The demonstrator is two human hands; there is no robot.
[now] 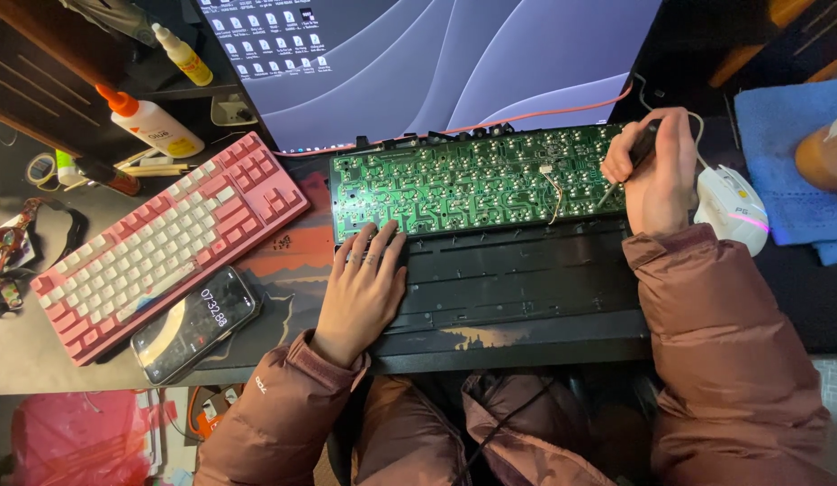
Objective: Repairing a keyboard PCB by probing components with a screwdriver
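Note:
A green keyboard circuit board [472,184] lies solder side up on the rear half of a black keyboard case [517,283], in front of a monitor. My left hand [364,288] rests flat, fingers spread, on the black case with its fingertips at the board's front left edge. My right hand [652,171] grips a dark screwdriver [630,162] whose tip points down onto the board's right end. A thin wire [555,193] loops over the board near its right side.
A pink and white keyboard [166,243] lies diagonally at left, with a phone [195,324] in front of it. Glue bottles [153,121] and tape stand at back left. A white mouse [732,207] sits right of my right hand, beside a blue cloth [783,144]. The monitor [436,54] fills the back.

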